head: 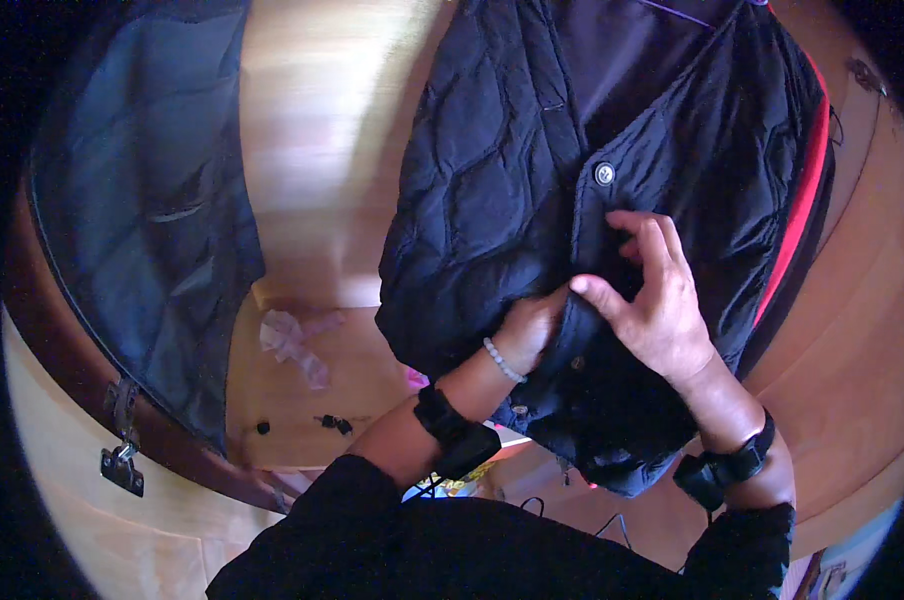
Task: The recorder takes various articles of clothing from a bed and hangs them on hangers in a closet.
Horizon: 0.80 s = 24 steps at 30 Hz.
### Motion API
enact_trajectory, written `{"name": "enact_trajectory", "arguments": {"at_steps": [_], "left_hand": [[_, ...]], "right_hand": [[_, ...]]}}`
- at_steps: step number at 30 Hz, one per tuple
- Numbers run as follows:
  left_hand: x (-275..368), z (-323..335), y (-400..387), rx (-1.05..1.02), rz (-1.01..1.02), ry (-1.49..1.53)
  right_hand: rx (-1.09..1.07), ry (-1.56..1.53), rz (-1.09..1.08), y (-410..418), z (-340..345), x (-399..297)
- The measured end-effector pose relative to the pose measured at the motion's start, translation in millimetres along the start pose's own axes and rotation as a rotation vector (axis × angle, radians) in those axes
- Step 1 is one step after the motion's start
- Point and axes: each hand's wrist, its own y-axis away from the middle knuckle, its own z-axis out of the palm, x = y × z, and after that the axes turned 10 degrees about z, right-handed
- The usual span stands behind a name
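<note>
A dark quilted button-front jacket [467,195] hangs in front of me. Its V neckline meets a placket with a pale round button [604,174] at the top. Further down sit two smaller buttons, one of them a dull button [578,363]. My left hand [530,330], with a beaded bracelet [503,361] at the wrist, is at the placket edge; its fingers are hidden by the cloth. My right hand [658,300] is over the placket below the top button, thumb and fingers apart, with the thumb tip at the placket edge.
A purple hanger [673,11] shows at the jacket's neck. Red cloth [804,187] shows along its right side. Another dark garment [151,202] hangs at left by a hinged door. Crumpled pale tissue [294,341] and small dark objects [335,424] lie on the wooden cabinet floor [287,405].
</note>
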Motion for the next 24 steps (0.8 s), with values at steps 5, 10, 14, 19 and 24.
{"name": "enact_trajectory", "arguments": {"at_steps": [5,10,14,19,24], "left_hand": [[-12,26,9,0.047,0.382,-0.478],[13,43,42,-0.299,0.105,-0.638],[62,45,66,-0.917,0.439,-1.116],[114,56,16,-0.425,0.666,-1.509],[143,50,-61,-0.668,1.249,-1.98]], "right_hand": [[0.166,0.154,0.08,-9,14,-7],[0.151,0.079,0.079,-10,11,27],[0.171,0.091,0.007,0,15,27],[0.157,-0.015,0.026,2,3,33],[0.102,-0.126,0.053,-4,4,30]]}}
